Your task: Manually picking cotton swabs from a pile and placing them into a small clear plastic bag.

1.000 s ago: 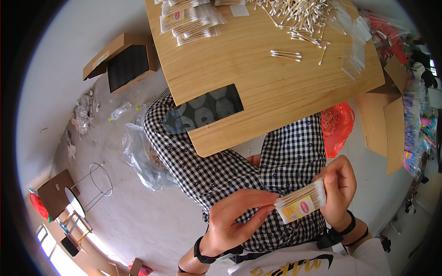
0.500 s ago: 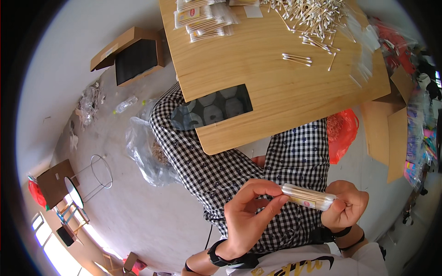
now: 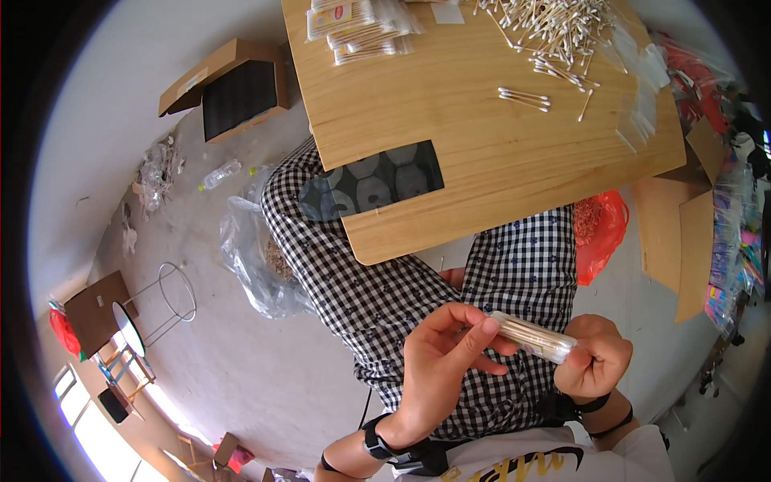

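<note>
A small clear packet of cotton swabs (image 3: 532, 336) is held between my two hands above my lap. My left hand (image 3: 450, 353) pinches its left end between thumb and fingers. The right hand (image 3: 596, 357) is closed round the other end. On the wooden table (image 3: 450, 193) ahead, several filled swab packets (image 3: 353, 28) are stacked at the far left. A heap of loose cotton swabs (image 3: 554, 32) lies at the far right, with a small group of swabs (image 3: 524, 99) and a single swab (image 3: 585, 105) nearer me.
Clear plastic bags (image 3: 638, 112) lie at the table's right edge. A dark patterned pad (image 3: 385, 181) sits at its near left. Open cardboard boxes stand left (image 3: 241, 96) and right (image 3: 675, 233). A red bag (image 3: 602, 237) and a clear bag (image 3: 249, 257) rest on the floor.
The packet has tilted and turned a little in my hands, its printed label now less visible. My left fingers have shifted on its end, and my right hand has moved slightly left.
</note>
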The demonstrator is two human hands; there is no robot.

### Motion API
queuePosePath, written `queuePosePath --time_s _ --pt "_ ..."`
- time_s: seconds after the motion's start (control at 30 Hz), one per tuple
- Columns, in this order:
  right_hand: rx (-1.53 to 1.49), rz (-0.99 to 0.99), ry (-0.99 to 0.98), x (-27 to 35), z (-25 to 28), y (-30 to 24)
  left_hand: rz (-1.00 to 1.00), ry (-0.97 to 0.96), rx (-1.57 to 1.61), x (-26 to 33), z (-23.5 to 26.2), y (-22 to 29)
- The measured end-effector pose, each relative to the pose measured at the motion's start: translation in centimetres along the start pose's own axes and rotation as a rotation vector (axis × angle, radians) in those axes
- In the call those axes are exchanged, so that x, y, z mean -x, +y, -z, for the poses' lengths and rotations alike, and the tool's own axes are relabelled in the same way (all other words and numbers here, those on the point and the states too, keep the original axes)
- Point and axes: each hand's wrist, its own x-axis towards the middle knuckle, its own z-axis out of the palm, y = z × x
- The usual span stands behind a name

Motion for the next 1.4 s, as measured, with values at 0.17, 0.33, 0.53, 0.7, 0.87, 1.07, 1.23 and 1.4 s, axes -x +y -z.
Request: queuePosePath --time_s 0.17,0.33,0.53,0.7,0.87,1.07,1.23,1.4 --pt "-0.006 -0.058 0.008 0.2 0.1 0.1 -0.009 -0.007 0.025 0.1 0.1 -0.4" --pt "0.001 -0.041 -0.095 -0.2 0.6 -0.1 0.042 -0.020 0.109 -0.1 0.3 -0.5" --pt "-0.035 -0.006 -0.139 0.0 1.5 -0.5 0.093 -0.080 0.123 0.0 0.5 -0.1" --pt "-0.027 0.090 -0.312 -1.0 2.2 -0.5 0.138 -0.084 0.106 0.1 0.9 0.5" --pt "0.006 0.211 -0.368 -1.0 2.2 -0.4 0.174 -0.097 0.098 0.1 1.0 0.6" --pt "0.014 0.257 -0.348 -0.9 2.0 -0.4 0.208 -0.117 0.139 0.0 1.2 0.6" --pt "-0.049 0.251 -0.288 -0.5 1.9 -0.5 0.207 -0.125 0.120 0.0 1.2 0.6" --pt "-0.120 0.032 -0.224 -0.3 1.9 -0.3 0.216 -0.140 0.061 0.1 1.0 1.0"
